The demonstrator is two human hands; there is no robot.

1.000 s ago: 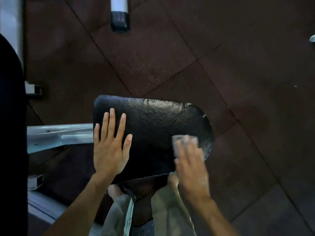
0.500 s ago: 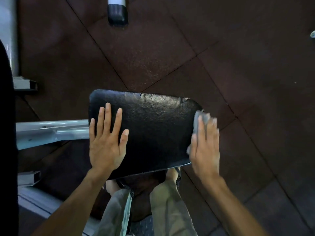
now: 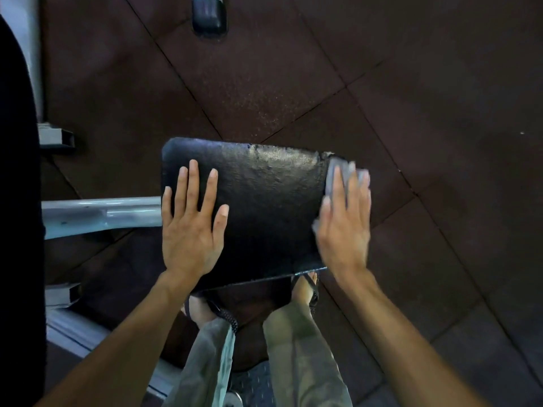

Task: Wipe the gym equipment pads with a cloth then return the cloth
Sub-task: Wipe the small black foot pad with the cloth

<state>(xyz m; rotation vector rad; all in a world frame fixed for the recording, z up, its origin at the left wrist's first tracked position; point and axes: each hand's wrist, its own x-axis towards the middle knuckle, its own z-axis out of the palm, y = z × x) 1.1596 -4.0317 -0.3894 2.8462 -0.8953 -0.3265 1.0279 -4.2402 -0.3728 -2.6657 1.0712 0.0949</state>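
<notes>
Black seat pad (image 3: 264,207) sits mid-scene on a pale grey metal arm (image 3: 100,214) coming in from the left, over a dark reddish-brown rubber tile floor (image 3: 411,98) with visible seams. The vinyl's cracked and flaking along the far edge, kinda shiny there. Left hand (image 3: 191,230) is flat on the pad's left part, fingers spread, holding nothing. Right hand (image 3: 345,227) is flat too, pressing a grey cloth (image 3: 338,174) against the pad's right edge. Can't see any logos or writing.
</notes>
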